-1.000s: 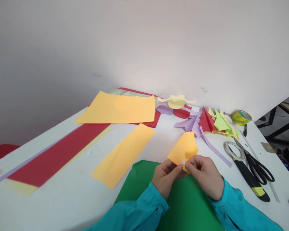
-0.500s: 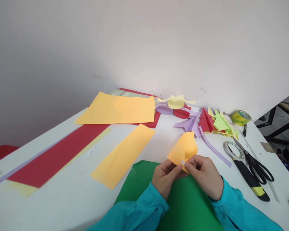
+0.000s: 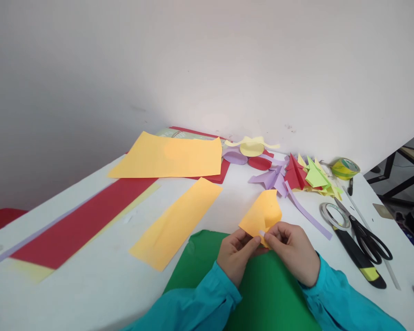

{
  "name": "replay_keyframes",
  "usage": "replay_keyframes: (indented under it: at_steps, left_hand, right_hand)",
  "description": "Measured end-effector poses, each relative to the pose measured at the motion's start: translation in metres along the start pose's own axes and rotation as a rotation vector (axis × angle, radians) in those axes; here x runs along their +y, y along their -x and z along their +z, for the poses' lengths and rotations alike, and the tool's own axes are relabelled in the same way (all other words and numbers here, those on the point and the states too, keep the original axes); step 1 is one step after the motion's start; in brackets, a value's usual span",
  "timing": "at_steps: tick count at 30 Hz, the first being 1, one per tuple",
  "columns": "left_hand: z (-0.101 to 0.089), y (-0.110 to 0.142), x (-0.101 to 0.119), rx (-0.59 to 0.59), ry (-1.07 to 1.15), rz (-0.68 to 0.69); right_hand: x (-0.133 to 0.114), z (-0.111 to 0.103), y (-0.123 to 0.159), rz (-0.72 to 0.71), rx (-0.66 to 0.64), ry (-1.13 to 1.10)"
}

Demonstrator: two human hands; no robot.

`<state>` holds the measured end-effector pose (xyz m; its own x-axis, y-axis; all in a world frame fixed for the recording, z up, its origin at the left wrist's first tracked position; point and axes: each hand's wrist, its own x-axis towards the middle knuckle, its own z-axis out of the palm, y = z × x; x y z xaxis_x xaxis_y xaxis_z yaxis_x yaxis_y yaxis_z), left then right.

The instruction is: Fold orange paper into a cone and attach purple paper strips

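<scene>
Clearly, the head view, the only one here, centres on the orange paper piece (image 3: 257,216), which is held up just over the far edge of the green sheet (image 3: 203,257) and bent so that one side bulges. The left hand (image 3: 237,255) is nearly closed, its thumb on the near edge of the paper and its fingers curled behind. The right hand (image 3: 295,253) is closed to a pinch, thumb and forefinger together on the same edge, right by a small pale strip (image 3: 261,233); whether that strip is tape or paper I cannot tell. To do this well, I would let the left hand serve as a steady backing and let only the right fingertips work, lining the strip up before pressing it flat from its middle outward. A light touch seems wise, since thin paper like this would likely crease under a hard squeeze. The scissors (image 3: 356,225) and the white tape roll (image 3: 345,223) lie apart from the hands, to the right on the table (image 3: 100,294).
</scene>
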<state>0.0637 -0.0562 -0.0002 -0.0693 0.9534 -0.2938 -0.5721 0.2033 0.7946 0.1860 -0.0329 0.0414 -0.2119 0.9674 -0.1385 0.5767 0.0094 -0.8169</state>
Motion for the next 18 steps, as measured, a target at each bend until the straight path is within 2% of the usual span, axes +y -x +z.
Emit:
replay_keyframes:
  at_steps: [18]
  left_hand:
    - [0.0017,-0.0011,-0.0017,0.054,-0.003,0.008]
  right_hand:
    - [-0.0014,0.003,0.0028,-0.004,0.003,0.022]
